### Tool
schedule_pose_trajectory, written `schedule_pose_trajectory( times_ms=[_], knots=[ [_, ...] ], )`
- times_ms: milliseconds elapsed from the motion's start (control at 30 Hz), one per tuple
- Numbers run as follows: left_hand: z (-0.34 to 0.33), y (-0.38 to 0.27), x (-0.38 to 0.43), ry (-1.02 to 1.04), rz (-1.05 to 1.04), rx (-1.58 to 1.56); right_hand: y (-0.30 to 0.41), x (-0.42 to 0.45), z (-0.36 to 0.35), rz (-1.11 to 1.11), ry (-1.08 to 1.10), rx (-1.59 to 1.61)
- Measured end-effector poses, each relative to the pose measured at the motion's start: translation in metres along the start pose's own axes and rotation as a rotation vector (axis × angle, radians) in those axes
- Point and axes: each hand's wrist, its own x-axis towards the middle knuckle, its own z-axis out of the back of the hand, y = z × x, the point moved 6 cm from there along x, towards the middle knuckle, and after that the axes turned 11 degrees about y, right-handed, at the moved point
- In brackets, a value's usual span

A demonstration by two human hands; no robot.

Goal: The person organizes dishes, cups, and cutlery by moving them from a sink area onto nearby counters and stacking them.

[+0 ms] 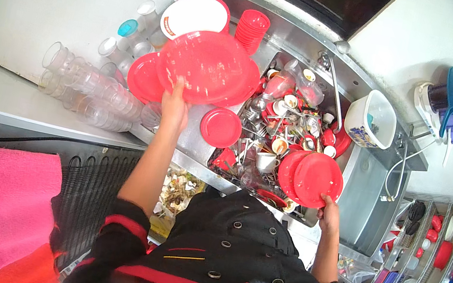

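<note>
My left hand [175, 107] grips the near edge of a large red oval plate [203, 67], smeared with food bits. It is raised over other red oval plates [143, 74] on the steel drainboard. At the sink's near right, my right hand [328, 215] holds the rim of a round red plate [318, 180], which overlaps another red plate [289, 173]. Beneath them the steel sink [311, 220] is heaped with cutlery, cups, glasses and red dishes. A white mug [266, 162] lies in the heap. One small round red plate [220, 128] rests on the drainboard's edge.
Stacked clear tumblers [94, 91] lean along the left wall. White oval plates [196, 18] and stacked red bowls [253, 30] stand behind. A faucet [334, 83] overhangs the sink; a white tub [371, 119] sits right, beside a second basin [368, 189]. Food waste [181, 192] fills a bin below.
</note>
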Motion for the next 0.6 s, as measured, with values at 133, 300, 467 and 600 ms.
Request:
schedule_pose_trajectory(
  times_ms=[133, 300, 467, 600],
  knots=[
    [-0.002, -0.011, 0.108, -0.007, -0.073, 0.007, 0.007, -0.01, -0.03, -0.003, 0.023, 0.019],
    [-0.005, 0.002, 0.179, -0.12, 0.193, 0.124, 0.019, -0.028, -0.063, 0.079, 0.082, 0.085],
    [-0.019, 0.064, 0.115, 0.256, 0.474, 0.471, 0.027, -0.026, -0.093, 0.074, 0.221, 0.194],
    [-0.067, 0.128, -0.029, 0.733, 0.984, 0.211, 0.046, -0.004, -0.133, 0.082, 0.44, 0.197]
  ],
)
